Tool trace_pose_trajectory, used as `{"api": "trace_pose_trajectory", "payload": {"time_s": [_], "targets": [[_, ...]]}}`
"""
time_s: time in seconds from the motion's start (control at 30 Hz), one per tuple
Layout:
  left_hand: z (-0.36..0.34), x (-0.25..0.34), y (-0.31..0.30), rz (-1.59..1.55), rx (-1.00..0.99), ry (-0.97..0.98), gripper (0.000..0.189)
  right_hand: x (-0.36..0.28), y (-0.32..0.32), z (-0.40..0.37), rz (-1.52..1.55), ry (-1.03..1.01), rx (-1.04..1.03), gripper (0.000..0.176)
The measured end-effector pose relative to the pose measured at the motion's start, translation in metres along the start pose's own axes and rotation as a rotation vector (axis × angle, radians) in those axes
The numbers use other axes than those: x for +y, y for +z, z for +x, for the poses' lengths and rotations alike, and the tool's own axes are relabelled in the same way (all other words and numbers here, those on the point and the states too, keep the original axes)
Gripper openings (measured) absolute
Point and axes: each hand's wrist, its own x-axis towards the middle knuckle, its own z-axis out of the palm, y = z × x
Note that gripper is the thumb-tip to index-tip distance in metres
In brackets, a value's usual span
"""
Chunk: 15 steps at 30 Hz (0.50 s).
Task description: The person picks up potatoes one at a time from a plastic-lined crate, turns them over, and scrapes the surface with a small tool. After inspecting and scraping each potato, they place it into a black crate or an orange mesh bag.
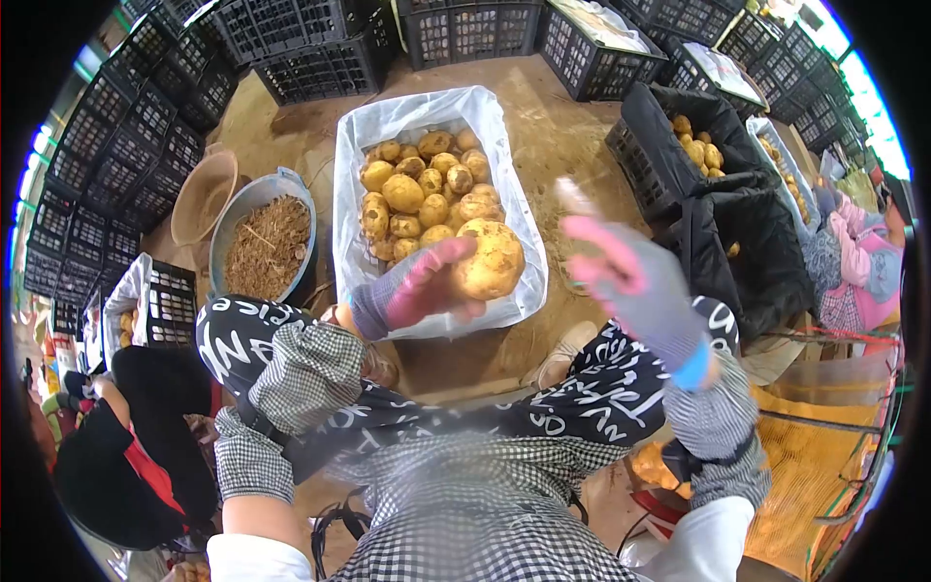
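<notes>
Your left hand (415, 289) grips a large potato (488, 260) at the lined crate's (519, 209) near-right corner.
Your right hand (635, 281): blurred, grip unclear; crate holds potatoes (402, 194), floor (291, 121) brown.

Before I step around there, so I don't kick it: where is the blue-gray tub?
In the head view, the blue-gray tub stands on the floor to your left, between the white-lined potato crate and the tan basin.

Left hand (419, 288) curled inward, right hand (626, 276) apart, blurred.
</notes>
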Motion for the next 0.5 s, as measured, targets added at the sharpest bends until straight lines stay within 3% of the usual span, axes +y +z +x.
{"api": "trace_pose_trajectory", "payload": {"time_s": [0.03,0.13,0.23,0.37,0.43,0.5], "targets": [[-0.001,-0.008,-0.004,-0.042,-0.011,0.039,0.064,0.034,0.027,0.015,0.097,-0.133,-0.05,0.056],[-0.004,0.026,0.035,-0.34,-0.007,-0.01,0.061,0.028,0.064,0.044,0.318,-0.088,-0.219,0.075],[0.002,0.055,0.065,-0.401,0.343,-0.137,0.056,0.041,0.085,0.059,0.413,-0.037,-0.243,0.076],[0.008,0.032,0.041,-0.369,0.289,-0.128,0.049,0.067,0.113,0.066,0.353,-0.099,-0.159,0.068],[0.014,0.022,0.049,-0.18,0.476,-0.082,0.048,0.072,0.122,0.069,0.464,-0.13,-0.121,0.064],[0.022,0.032,0.062,-0.409,0.599,-0.254,0.045,0.082,0.133,0.071,0.395,-0.135,-0.065,0.061]]}}
